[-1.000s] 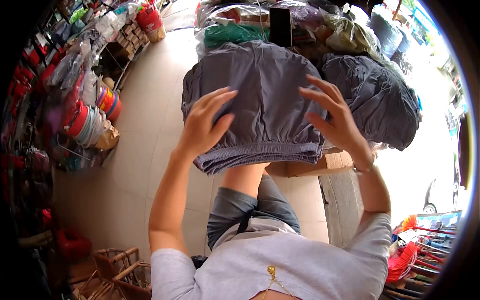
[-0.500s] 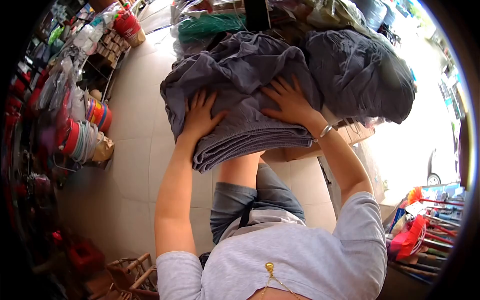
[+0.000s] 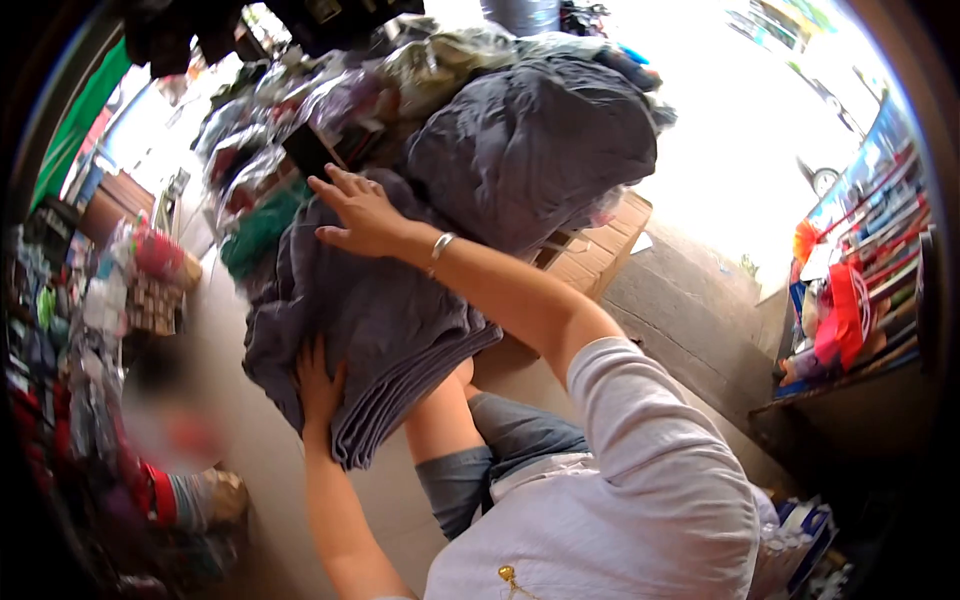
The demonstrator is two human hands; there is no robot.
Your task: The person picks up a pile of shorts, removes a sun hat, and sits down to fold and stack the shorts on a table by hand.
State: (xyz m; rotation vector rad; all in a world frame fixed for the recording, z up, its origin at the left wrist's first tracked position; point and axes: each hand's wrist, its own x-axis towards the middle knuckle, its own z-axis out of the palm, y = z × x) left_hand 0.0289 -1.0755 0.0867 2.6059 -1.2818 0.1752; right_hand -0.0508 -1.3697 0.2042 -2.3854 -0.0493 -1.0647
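A stack of folded dark grey garments point(image 3: 385, 310), with gathered, elastic-looking edges facing me, rests across my thigh. My left hand point(image 3: 320, 388) lies on its near left side, fingers stretched out on the cloth. Over the stack's far end is my right hand point(image 3: 368, 214), with a silver bangle at the wrist. Its fingers are extended and apart; whether they touch the cloth I cannot tell. Just beyond those fingertips sits a black flat-faced object point(image 3: 312, 150). A large, loose bundle of dark grey cloth point(image 3: 540, 140) lies to the right of the stack.
Plastic-wrapped goods point(image 3: 350, 100) and a green bag point(image 3: 265, 232) are heaped behind the stack. Beneath the loose bundle stands a cardboard box point(image 3: 600, 245). Crowded shelves point(image 3: 95, 380) line the left side. At right, a rack of long-handled items point(image 3: 870, 300) borders the bright street opening.
The view has turned, so the stack appears farther left and tilted. My right hand has gone from the stack's right side to its far end. My left hand stays on the near left side.
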